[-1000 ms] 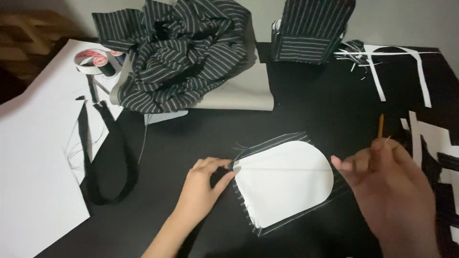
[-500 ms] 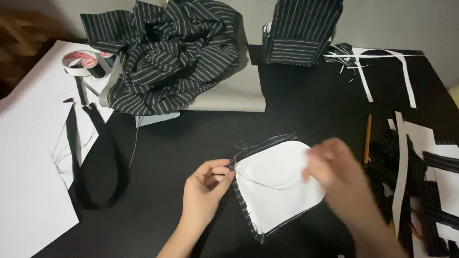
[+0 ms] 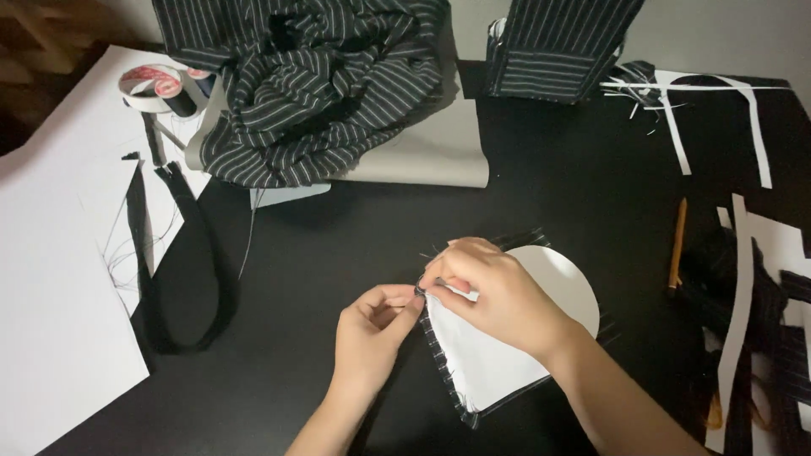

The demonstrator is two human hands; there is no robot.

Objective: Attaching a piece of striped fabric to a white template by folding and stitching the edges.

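A white rounded paper pattern point(image 3: 549, 291) lies on a piece of black striped fabric point(image 3: 441, 361) on the black table. My left hand point(image 3: 372, 333) pinches the fabric's upper left edge. My right hand point(image 3: 494, 295) reaches across the pattern and pinches the same spot, its fingertips touching those of the left hand. A thin thread or needle may be between the fingers, but it is too small to tell.
A heap of black striped fabric point(image 3: 312, 76) lies on a grey sheet point(image 3: 422, 152) at the back. A striped fabric box point(image 3: 557, 42) stands behind. A black zipper point(image 3: 182, 253), tape rolls point(image 3: 156, 84) and white paper point(image 3: 59, 279) are left. A pencil point(image 3: 677, 241) and paper strips point(image 3: 743, 287) are right.
My right hand has moved from the pattern's right side across it to the upper left edge, meeting my left hand. The camera has moved closer.
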